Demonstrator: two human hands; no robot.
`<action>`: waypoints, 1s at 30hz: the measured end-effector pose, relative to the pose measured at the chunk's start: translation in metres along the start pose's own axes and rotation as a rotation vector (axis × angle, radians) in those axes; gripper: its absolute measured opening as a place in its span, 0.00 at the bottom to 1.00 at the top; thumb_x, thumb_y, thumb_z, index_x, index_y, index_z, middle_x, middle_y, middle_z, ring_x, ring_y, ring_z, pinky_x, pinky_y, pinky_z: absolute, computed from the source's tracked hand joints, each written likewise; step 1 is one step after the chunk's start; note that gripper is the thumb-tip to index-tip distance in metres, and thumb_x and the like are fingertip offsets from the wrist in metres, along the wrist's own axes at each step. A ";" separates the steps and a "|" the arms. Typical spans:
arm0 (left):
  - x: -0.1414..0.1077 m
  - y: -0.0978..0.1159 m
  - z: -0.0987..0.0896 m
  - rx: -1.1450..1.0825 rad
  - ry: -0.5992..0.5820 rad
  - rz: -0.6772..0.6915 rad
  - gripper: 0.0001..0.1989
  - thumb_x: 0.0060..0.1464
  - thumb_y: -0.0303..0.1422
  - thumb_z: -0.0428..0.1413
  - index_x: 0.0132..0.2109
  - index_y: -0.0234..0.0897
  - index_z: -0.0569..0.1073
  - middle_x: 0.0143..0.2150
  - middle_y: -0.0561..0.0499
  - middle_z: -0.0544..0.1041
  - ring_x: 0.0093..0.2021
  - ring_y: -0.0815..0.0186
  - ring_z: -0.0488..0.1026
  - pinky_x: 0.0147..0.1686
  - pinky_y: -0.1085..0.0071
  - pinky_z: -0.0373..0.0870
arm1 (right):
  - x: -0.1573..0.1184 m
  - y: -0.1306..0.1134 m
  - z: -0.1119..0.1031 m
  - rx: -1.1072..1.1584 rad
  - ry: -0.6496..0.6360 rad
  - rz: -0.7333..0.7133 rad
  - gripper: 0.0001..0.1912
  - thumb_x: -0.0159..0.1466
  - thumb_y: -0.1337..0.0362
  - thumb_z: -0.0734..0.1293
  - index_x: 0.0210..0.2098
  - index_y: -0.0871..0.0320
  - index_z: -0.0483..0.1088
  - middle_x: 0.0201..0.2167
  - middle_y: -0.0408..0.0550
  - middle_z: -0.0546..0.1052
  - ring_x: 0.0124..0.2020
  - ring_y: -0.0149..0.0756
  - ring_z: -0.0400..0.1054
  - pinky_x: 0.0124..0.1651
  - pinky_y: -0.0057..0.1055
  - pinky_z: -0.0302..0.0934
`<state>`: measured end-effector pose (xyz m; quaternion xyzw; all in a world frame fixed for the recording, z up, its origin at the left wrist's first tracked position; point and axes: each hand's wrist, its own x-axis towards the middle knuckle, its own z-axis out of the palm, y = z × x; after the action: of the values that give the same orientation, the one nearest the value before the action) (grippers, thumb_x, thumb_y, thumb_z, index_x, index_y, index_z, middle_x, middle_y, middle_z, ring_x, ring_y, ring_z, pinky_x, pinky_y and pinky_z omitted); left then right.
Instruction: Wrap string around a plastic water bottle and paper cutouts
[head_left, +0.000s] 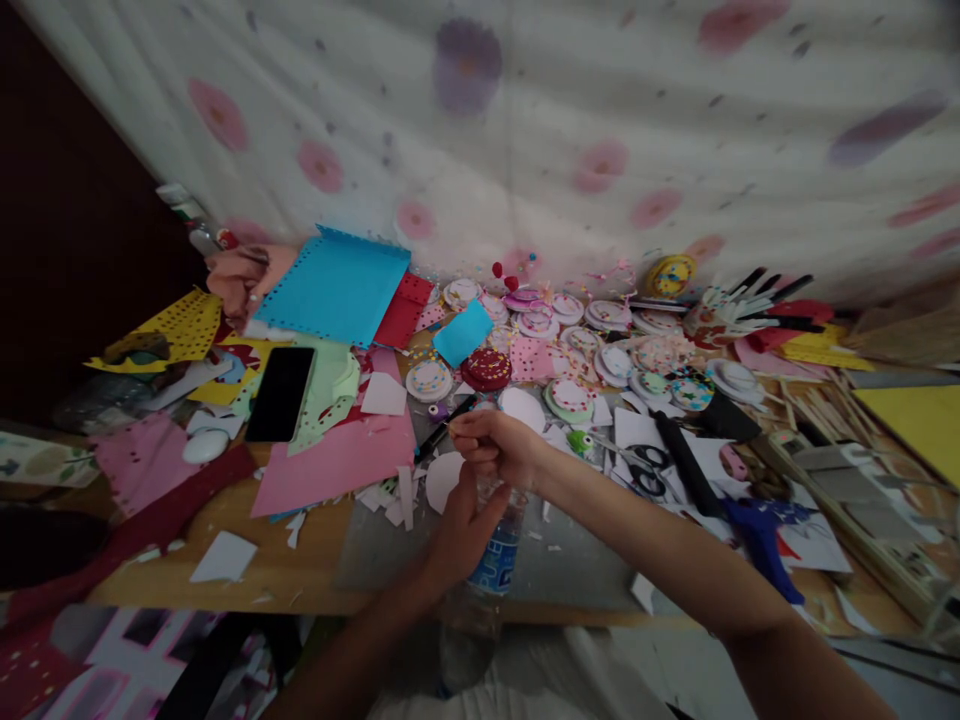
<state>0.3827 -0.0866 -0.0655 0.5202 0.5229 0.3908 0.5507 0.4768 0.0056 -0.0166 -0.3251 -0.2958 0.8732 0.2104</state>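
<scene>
A clear plastic bottle [496, 562] with a blue label stands upright at the table's front edge, close to my body. My left hand [461, 530] is wrapped round its upper part. Just above the bottle's neck, my right hand [495, 447] is closed, thumb and finger pinched together; whatever they hold is too small or hidden to make out. The bottle's mouth is covered by my hands. Beside my right hand lie a white paper disc [523, 408] and a dark pen-like stick [445, 428]. Another white paper disc [444, 482] lies left of the bottle.
Small decorated paper hats [570, 397] crowd the back of the table. Scissors [646, 468] and a glue gun [757, 535] lie to the right, near a cup of markers [712, 318]. On the left are a phone [280, 394], blue sheets [337, 290] and a pink sheet [337, 475].
</scene>
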 end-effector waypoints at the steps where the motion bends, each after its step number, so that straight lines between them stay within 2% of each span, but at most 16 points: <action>1: 0.000 -0.001 0.001 0.004 0.000 0.004 0.19 0.58 0.36 0.52 0.55 0.36 0.64 0.53 0.42 0.74 0.57 0.54 0.69 0.54 0.62 0.63 | 0.000 0.000 -0.001 -0.010 -0.004 0.006 0.16 0.56 0.67 0.68 0.21 0.57 0.54 0.15 0.29 0.54 0.13 0.18 0.33 0.14 0.20 0.27; 4: 0.002 -0.002 0.003 0.002 -0.003 0.018 0.21 0.56 0.36 0.54 0.56 0.36 0.64 0.55 0.41 0.73 0.58 0.54 0.68 0.55 0.62 0.63 | 0.001 0.001 -0.004 -0.044 -0.007 0.017 0.19 0.63 0.65 0.66 0.21 0.58 0.54 0.15 0.29 0.53 0.13 0.17 0.34 0.13 0.19 0.28; 7: 0.004 -0.002 0.006 0.003 0.005 0.020 0.20 0.56 0.37 0.54 0.54 0.36 0.64 0.54 0.41 0.74 0.57 0.54 0.69 0.56 0.60 0.62 | 0.002 0.002 -0.006 -0.095 -0.023 0.050 0.19 0.66 0.63 0.65 0.21 0.58 0.55 0.15 0.29 0.54 0.12 0.17 0.35 0.12 0.19 0.30; 10: 0.005 -0.002 0.007 0.001 0.021 0.026 0.17 0.55 0.37 0.54 0.50 0.36 0.66 0.51 0.42 0.75 0.55 0.53 0.69 0.56 0.59 0.62 | 0.003 0.001 -0.004 -0.145 -0.043 0.076 0.17 0.63 0.66 0.66 0.21 0.59 0.58 0.14 0.30 0.57 0.12 0.17 0.37 0.12 0.18 0.30; 15: 0.004 -0.003 0.010 -0.012 0.048 -0.006 0.14 0.54 0.36 0.53 0.46 0.36 0.68 0.47 0.44 0.75 0.52 0.52 0.70 0.55 0.58 0.63 | 0.003 -0.002 -0.001 -0.211 -0.058 0.081 0.10 0.51 0.68 0.69 0.22 0.60 0.62 0.14 0.34 0.63 0.11 0.16 0.44 0.12 0.18 0.33; 18: 0.004 -0.005 0.010 -0.030 0.056 -0.031 0.13 0.54 0.36 0.54 0.45 0.37 0.69 0.44 0.46 0.76 0.50 0.52 0.71 0.54 0.58 0.63 | 0.005 -0.002 -0.004 -0.265 -0.050 0.086 0.10 0.49 0.66 0.71 0.23 0.60 0.64 0.15 0.36 0.67 0.12 0.19 0.53 0.13 0.18 0.40; 23: 0.004 -0.006 0.007 -0.080 0.061 -0.016 0.15 0.53 0.36 0.54 0.47 0.37 0.72 0.50 0.45 0.76 0.55 0.53 0.68 0.58 0.61 0.58 | 0.011 0.001 -0.013 -0.344 -0.016 0.025 0.14 0.49 0.60 0.75 0.26 0.60 0.67 0.18 0.38 0.71 0.17 0.24 0.64 0.19 0.20 0.54; 30: 0.003 -0.003 0.004 -0.167 0.053 -0.053 0.15 0.52 0.34 0.55 0.47 0.36 0.72 0.47 0.45 0.77 0.52 0.54 0.70 0.55 0.61 0.61 | 0.015 0.012 -0.025 -0.379 0.018 -0.117 0.19 0.48 0.53 0.77 0.27 0.61 0.70 0.19 0.38 0.73 0.20 0.24 0.61 0.21 0.21 0.49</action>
<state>0.3867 -0.0845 -0.0689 0.4480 0.5166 0.4319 0.5882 0.4812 0.0147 -0.0460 -0.3490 -0.4713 0.7853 0.1984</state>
